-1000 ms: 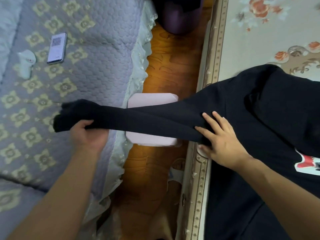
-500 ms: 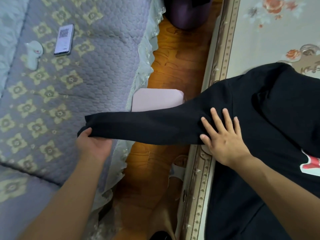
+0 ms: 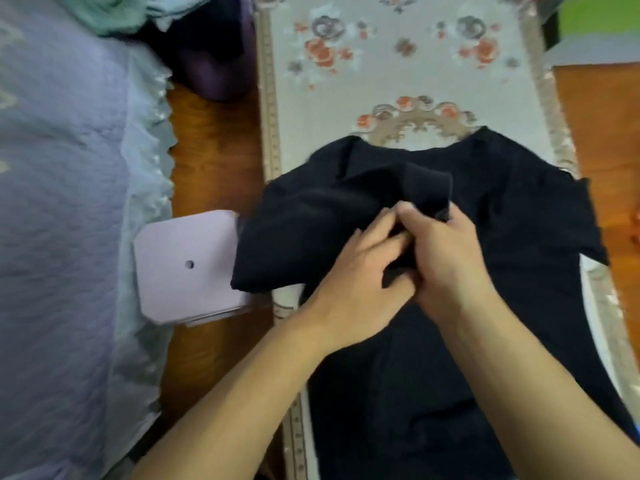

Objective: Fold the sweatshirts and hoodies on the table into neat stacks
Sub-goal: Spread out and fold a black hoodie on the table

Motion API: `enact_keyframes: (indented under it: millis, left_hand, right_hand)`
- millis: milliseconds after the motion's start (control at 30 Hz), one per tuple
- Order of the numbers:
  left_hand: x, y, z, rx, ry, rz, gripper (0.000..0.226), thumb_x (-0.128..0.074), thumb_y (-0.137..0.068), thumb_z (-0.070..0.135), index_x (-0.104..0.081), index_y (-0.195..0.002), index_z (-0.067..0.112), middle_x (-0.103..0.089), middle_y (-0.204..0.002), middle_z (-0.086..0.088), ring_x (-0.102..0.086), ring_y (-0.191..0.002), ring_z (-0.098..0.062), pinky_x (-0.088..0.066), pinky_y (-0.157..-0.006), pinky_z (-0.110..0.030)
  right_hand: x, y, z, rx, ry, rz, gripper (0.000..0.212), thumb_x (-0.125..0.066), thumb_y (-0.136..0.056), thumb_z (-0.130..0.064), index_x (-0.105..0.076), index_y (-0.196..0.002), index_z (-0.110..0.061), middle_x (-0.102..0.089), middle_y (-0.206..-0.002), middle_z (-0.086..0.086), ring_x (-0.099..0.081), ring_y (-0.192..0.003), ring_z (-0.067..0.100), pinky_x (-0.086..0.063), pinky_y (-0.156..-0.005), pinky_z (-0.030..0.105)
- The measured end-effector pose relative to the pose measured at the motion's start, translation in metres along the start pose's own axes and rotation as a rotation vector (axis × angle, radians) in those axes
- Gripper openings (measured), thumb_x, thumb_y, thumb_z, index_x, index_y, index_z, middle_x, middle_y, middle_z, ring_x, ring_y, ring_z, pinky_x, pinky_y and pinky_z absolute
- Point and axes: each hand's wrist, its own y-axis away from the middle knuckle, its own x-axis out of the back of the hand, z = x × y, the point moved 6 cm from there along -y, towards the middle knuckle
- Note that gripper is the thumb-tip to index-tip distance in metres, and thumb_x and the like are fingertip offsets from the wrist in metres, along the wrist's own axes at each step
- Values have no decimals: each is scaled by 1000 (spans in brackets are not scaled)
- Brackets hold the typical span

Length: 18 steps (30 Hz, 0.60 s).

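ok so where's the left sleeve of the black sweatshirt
In the head view, the sleeve is folded across the black sweatshirt at centre frame, with the left hand and right hand gripping it together near its cuff.

Both bare forearms are extended forward from the lower edge of the view and brought together at the middle. The left hand (image 3: 363,271) is held palm down, its fingers curled into bunched black fabric. The right hand (image 3: 446,258) is pressed close against it — knuckles up, thumb forward — with dark cloth pinched beneath the curled fingers.
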Motion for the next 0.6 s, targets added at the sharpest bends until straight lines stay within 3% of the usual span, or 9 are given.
enact_keyframes:
  millis: [100, 167, 267, 333, 433, 500, 600]
  left_hand:
    - [-15, 7, -20, -11, -327, 142, 83, -65, -96, 26, -16, -162, 38, -2, -171, 12, 8, -157, -8, -2, -128, -41]
    - [-18, 22, -60, 168, -489, 227, 90, -67, -94, 34, -8, -162, 40, 0, -171, 4, 6, -158, -20, -11, -127, -50]
    - [-14, 42, -123, 474, -549, 237, 103, -69, -91, 47, 6, -161, 38, 4, -169, -6, -2, -156, -33, -26, -122, -58]
    - [-12, 41, -146, 542, -566, 231, 107, -68, -90, 52, 11, -161, 35, 5, -168, -6, -10, -155, -34, -31, -120, -55]
    - [-14, 32, -156, 529, -571, 252, 108, -64, -89, 60, 13, -160, 35, -6, -166, -7, -23, -151, -32, -38, -117, -49]
    - [-16, 26, -157, 517, -611, 272, 109, -64, -87, 62, 13, -160, 35, -17, -162, -11, -35, -144, -31, -44, -113, -48]
    - [-15, 13, -156, 500, -572, 316, 110, -75, -85, 47, 4, -160, 34, -28, -153, -13, -55, -122, -30, -55, -98, -44]
  right_hand:
    - [55, -10, -35, 47, -143, 16, 25, -49, -101, -2, -68, -116, -7, -74, -113, 15, -71, -107, 32, -59, -87, 46]
    - [93, -22, -62, 116, -247, 28, 28, -48, -101, -1, -65, -120, -12, -73, -117, 12, -71, -109, 28, -59, -84, 42]
    - [164, -53, -74, 170, -412, 54, 45, -48, -101, -4, -49, -144, -14, -63, -137, 13, -62, -125, 30, -54, -98, 47]
    - [203, -75, -49, 72, -520, 160, 44, -49, -104, -18, -47, -148, -19, -60, -142, 9, -59, -129, 29, -51, -101, 47]
    - [228, -99, 26, -219, -534, 324, 34, -57, -101, -38, -59, -128, -16, -63, -135, 10, -66, -118, 28, -56, -89, 45]
    - [230, -111, 71, -381, -414, 394, 33, -62, -98, -37, -60, -123, -15, -63, -133, 6, -64, -117, 24, -56, -82, 40]
    - [232, -138, 93, -406, -348, 468, 34, -61, -99, -27, -61, -131, -15, -65, -129, 2, -66, -104, 19, -59, -65, 33]
